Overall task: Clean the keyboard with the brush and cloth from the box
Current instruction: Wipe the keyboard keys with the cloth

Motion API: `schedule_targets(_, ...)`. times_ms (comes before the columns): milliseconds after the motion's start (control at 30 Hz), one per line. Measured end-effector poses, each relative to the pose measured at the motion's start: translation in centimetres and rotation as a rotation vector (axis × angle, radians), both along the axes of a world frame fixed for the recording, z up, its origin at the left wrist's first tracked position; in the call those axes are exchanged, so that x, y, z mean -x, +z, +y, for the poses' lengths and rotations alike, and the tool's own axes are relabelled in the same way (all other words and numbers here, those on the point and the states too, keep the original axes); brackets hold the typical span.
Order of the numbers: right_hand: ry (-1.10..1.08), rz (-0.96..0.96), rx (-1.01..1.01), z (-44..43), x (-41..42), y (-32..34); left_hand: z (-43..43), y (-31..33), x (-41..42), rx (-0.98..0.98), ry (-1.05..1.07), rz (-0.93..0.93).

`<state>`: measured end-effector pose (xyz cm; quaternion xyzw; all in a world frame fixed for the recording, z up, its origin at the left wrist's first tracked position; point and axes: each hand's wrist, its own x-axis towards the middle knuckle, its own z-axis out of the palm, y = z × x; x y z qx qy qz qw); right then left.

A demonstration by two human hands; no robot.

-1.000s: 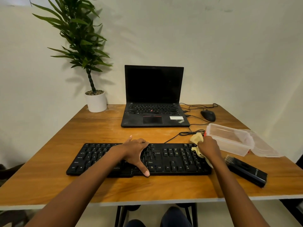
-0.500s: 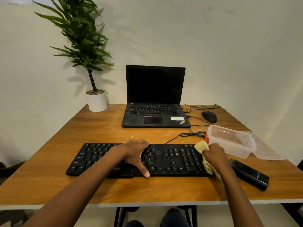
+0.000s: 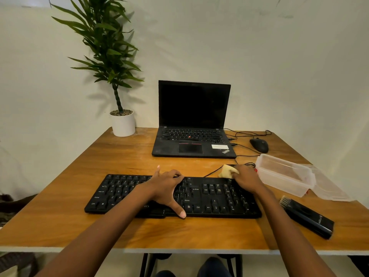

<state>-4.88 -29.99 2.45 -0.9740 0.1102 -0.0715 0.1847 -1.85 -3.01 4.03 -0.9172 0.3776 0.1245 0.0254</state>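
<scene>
1. I'm on the head feed: the left hand [image 3: 165,186] lies palm-down across the middle of the keyboard [image 3: 209,196]. Its thumb is stretched to the near edge and its fingers are spread toward the far edge.
2. The right hand [image 3: 246,177] sits on the keyboard's far right corner, fingers bunched tight round the yellow cloth [image 3: 226,171] (I only see part of it).
3. The brush [image 3: 305,217] lies on the table [image 3: 99,226] just right of the keyboard, untouched.
4. The clear box [image 3: 285,174] stands open, right of the keyboard's far corner.
</scene>
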Motion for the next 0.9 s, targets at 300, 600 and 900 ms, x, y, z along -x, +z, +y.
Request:
schedule_targets(300, 0.312, 0.03, -0.193, 5.6, -1.3, 0.6, 0.0, 0.3, -0.1, -0.039, 0.02, -0.018)
schedule_targets(600, 0.226, 0.098, -0.101, 2.7, -0.6, 0.7, -0.5, 0.3, 0.0, -0.04, -0.015, -0.047)
schedule_targets(900, 0.353, 0.153, -0.26, 5.2, -2.3, 0.8, -0.5, 0.4, 0.1, -0.05, -0.004, -0.037)
